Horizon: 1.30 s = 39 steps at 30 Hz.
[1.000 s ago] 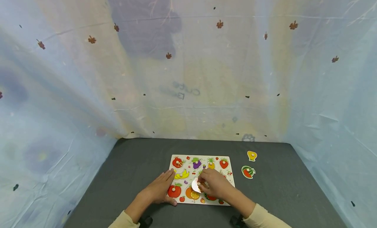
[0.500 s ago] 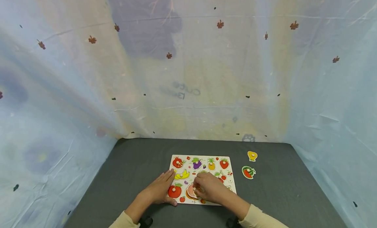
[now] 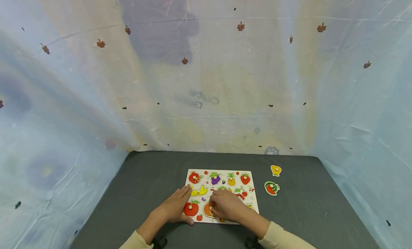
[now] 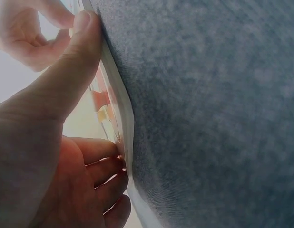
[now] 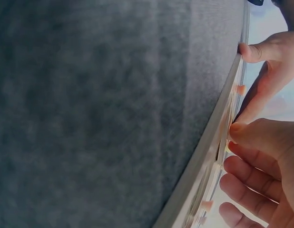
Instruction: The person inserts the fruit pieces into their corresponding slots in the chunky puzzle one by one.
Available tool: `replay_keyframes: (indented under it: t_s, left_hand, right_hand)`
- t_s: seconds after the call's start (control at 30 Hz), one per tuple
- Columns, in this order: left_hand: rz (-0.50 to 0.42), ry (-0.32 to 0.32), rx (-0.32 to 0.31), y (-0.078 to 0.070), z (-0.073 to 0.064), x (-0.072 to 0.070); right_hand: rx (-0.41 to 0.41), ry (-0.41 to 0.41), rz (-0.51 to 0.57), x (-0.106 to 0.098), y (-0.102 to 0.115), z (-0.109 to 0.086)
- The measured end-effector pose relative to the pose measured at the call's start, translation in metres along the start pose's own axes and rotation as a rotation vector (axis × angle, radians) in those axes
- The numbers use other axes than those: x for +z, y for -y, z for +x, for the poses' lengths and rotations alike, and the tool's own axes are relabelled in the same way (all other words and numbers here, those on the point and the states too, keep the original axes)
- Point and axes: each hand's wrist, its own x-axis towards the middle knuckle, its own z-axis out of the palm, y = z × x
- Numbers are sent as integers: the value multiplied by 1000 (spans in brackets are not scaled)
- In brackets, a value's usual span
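Note:
A white fruit peg puzzle board (image 3: 223, 174) lies on the dark cloth. My left hand (image 3: 176, 204) rests on its left side with straight fingers; in the left wrist view the thumb (image 4: 75, 61) lies along the board's edge. My right hand (image 3: 226, 205) is over the board's lower middle. Its thumb and index finger pinch the knob of the orange puzzle piece (image 3: 206, 209), which sits over the orange's place and is partly hidden by the fingers. The red apple piece (image 3: 191, 208) and the banana piece (image 3: 199, 191) are on the board between the hands.
Right of the board lie a loose yellow pear-shaped piece (image 3: 275, 170) and a watermelon piece (image 3: 271, 188). The dark table cloth (image 3: 154, 170) ends at a pale patterned curtain (image 3: 225, 81), which also hangs on both sides.
My right hand has moved left and down with the orange piece, which was tilted with its pale underside or face glaring and now lies flat over its place. My left hand has stayed put.

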Motion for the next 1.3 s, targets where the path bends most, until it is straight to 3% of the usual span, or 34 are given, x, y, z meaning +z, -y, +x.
replay_keyframes:
  t_s: [0.67, 1.3]
  left_hand:
    - [-21, -5, 8, 2, 1, 4]
    - [-17, -13, 5, 5, 3, 6]
  right_hand:
    - [14, 23, -26, 4, 0, 2]
    - [60, 50, 49, -4, -2, -9]
